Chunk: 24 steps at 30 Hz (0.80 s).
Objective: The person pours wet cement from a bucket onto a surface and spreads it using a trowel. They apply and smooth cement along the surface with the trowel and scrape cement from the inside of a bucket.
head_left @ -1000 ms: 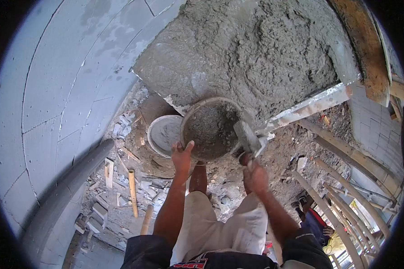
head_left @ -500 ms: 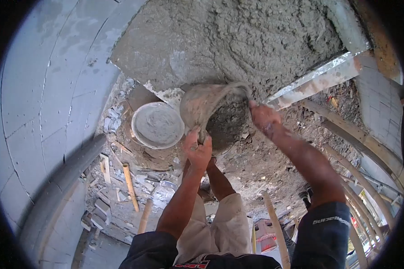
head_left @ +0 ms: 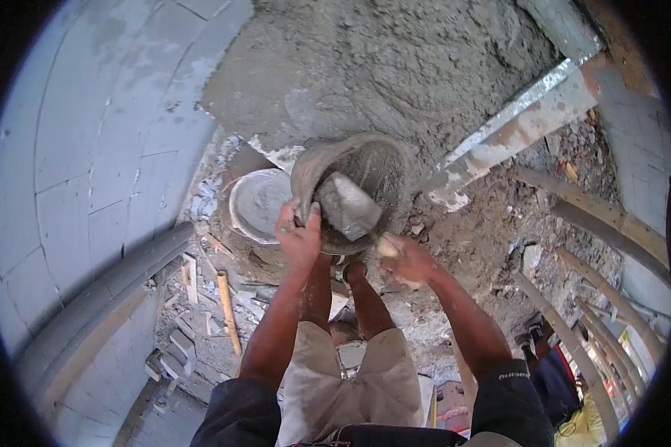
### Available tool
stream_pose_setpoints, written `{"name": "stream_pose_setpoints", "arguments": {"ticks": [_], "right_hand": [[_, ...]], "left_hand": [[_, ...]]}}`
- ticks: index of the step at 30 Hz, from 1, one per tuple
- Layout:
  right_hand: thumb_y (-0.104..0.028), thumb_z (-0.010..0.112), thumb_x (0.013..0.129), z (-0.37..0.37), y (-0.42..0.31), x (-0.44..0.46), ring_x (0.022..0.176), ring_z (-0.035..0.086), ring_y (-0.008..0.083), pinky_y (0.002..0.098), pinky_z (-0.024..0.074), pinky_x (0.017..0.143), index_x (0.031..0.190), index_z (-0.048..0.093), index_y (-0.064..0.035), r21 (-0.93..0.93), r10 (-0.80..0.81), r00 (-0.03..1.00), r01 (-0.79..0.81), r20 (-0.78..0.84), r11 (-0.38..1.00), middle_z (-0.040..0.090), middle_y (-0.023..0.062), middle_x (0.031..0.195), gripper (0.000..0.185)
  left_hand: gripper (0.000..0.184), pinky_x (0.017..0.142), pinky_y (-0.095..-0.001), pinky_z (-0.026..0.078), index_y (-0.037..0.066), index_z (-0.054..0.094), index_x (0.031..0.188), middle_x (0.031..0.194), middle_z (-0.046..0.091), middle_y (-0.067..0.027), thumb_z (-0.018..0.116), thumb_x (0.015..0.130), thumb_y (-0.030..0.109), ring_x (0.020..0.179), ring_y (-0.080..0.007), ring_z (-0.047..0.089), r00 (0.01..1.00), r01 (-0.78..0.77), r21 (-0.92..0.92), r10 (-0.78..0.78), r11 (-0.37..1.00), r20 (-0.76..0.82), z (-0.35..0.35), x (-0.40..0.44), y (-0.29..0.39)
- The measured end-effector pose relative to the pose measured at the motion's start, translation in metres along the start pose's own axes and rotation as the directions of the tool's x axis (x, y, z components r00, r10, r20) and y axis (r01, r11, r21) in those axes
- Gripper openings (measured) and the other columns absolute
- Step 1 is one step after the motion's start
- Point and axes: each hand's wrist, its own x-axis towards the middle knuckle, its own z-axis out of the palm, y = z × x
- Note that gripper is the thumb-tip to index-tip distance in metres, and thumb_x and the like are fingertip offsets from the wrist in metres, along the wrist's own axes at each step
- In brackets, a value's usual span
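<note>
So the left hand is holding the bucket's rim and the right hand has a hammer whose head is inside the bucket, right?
Not quite: the head view shows a trowel, not a hammer. The right hand has it, blade inside the bucket; the left hand is holding the rim.

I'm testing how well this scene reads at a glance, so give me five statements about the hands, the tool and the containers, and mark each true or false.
1. The left hand grips the rim of the tilted bucket. True.
2. The right hand holds a trowel by its handle. True.
3. The trowel's blade lies flat against the block wall. False: the blade is in the mouth of the bucket.
4. The round tub of grey mix stands to the right of the bucket. False: it is on the left.
5. Both hands wear gloves. False: both are bare.
</note>
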Motion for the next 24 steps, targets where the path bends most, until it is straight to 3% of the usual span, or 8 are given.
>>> {"name": "stream_pose_setpoints", "arguments": {"ticks": [1, 3, 5, 10, 13, 18, 22, 24], "right_hand": [[-0.027, 0.072, 0.079, -0.003, 0.000, -0.008, 0.064, 0.061, 0.0187, 0.0331, 0.0509, 0.061, 0.131, 0.047, -0.0031, -0.010, -0.018, 1.000, 0.018, 0.015, 1.000, 0.064, 0.0136, 0.087, 0.063], [-0.018, 0.067, 0.080, -0.008, -0.020, -0.028, 0.073, 0.065, 0.0251, 0.0349, 0.0528, 0.070, 0.125, 0.050, -0.0035, -0.439, -0.657, 0.723, 0.529, -0.216, 0.726, 0.064, 0.0161, 0.089, 0.050], [-0.021, 0.063, 0.082, -0.016, -0.059, -0.026, 0.073, 0.064, 0.0387, 0.0440, 0.0510, 0.068, 0.119, 0.051, 0.0009, -0.392, -0.514, 0.800, 0.385, -0.308, 0.835, 0.064, 0.0216, 0.090, 0.044], [-0.017, 0.062, 0.081, -0.036, -0.115, 0.045, 0.078, 0.062, 0.0434, 0.0501, 0.0496, 0.068, 0.114, 0.049, -0.0037, -0.777, -0.512, 0.688, -0.122, -0.515, 0.617, 0.064, 0.0237, 0.089, 0.038], [-0.019, 0.062, 0.080, 0.000, -0.135, 0.015, 0.076, 0.063, 0.0420, 0.0499, 0.0499, 0.069, 0.115, 0.050, -0.0044, -0.815, -0.479, 0.790, -0.043, -0.382, 0.578, 0.064, 0.0228, 0.086, 0.039], [-0.022, 0.058, 0.084, 0.038, -0.158, 0.044, 0.089, 0.063, 0.0392, 0.0476, 0.0518, 0.074, 0.118, 0.048, -0.0085, -0.969, -0.419, 0.907, 0.075, -0.032, 0.236, 0.060, 0.0219, 0.105, 0.039], [-0.025, 0.046, 0.092, 0.049, -0.198, 0.091, 0.087, 0.064, 0.0421, 0.0486, 0.0520, 0.077, 0.113, 0.050, -0.0047, -0.928, -0.387, 0.908, -0.008, -0.163, 0.373, 0.060, 0.0256, 0.108, 0.029], [-0.027, 0.048, 0.092, 0.072, -0.193, 0.101, 0.087, 0.063, 0.0433, 0.0478, 0.0521, 0.078, 0.117, 0.050, -0.0037, -0.863, -0.353, 0.927, 0.070, -0.129, 0.500, 0.061, 0.0257, 0.107, 0.035]], "left_hand": [[0.024, 0.072, -0.0257, 0.044, -0.002, 0.058, 0.102, 0.086, 0.058, -0.0027, 0.067, 0.081, 0.005, 0.077, -0.0098, 0.052, 1.000, -0.007, 0.009, 0.007, 1.000, -0.022, -0.010, 0.005, -0.001], [0.027, 0.072, -0.0259, 0.044, -0.002, 0.057, 0.105, 0.087, 0.058, -0.0033, 0.067, 0.080, 0.004, 0.078, -0.0103, 0.053, 0.990, 0.130, -0.181, -0.137, 0.975, -0.032, -0.034, 0.012, -0.007], [0.027, 0.074, -0.0262, 0.044, -0.001, 0.057, 0.105, 0.090, 0.058, -0.0040, 0.066, 0.080, 0.002, 0.081, -0.0103, 0.053, 0.987, 0.126, -0.125, -0.138, 0.984, -0.085, -0.058, 0.015, -0.006], [0.030, 0.078, -0.0276, 0.045, -0.003, 0.057, 0.105, 0.094, 0.058, -0.0072, 0.064, 0.076, 0.000, 0.086, -0.0138, 0.055, 0.981, 0.067, -0.016, -0.069, 0.998, -0.182, -0.109, 0.026, -0.013], [0.027, 0.074, -0.0260, 0.043, 0.000, 0.057, 0.102, 0.090, 0.055, -0.0024, 0.066, 0.076, 0.000, 0.081, -0.0107, 0.050, 0.985, -0.054, 0.181, 0.082, 0.982, -0.152, -0.144, 0.043, -0.001], [0.027, 0.072, -0.0244, 0.043, -0.001, 0.059, 0.100, 0.084, 0.056, -0.0017, 0.063, 0.074, 0.003, 0.078, -0.0101, 0.051, 0.987, -0.077, 0.054, 0.083, 0.996, -0.136, -0.181, 0.075, 0.015], [0.028, 0.067, -0.0250, 0.045, -0.002, 0.061, 0.101, 0.081, 0.058, -0.0029, 0.064, 0.074, 0.005, 0.072, -0.0107, 0.053, 0.995, -0.082, 0.112, 0.088, 0.990, -0.055, -0.210, 0.097, 0.036], [0.030, 0.060, -0.0284, 0.046, -0.002, 0.063, 0.099, 0.073, 0.058, -0.0076, 0.064, 0.070, 0.007, 0.063, -0.0159, 0.056, 0.897, -0.416, 0.249, 0.440, 0.875, -0.043, -0.212, 0.110, 0.041]]}}
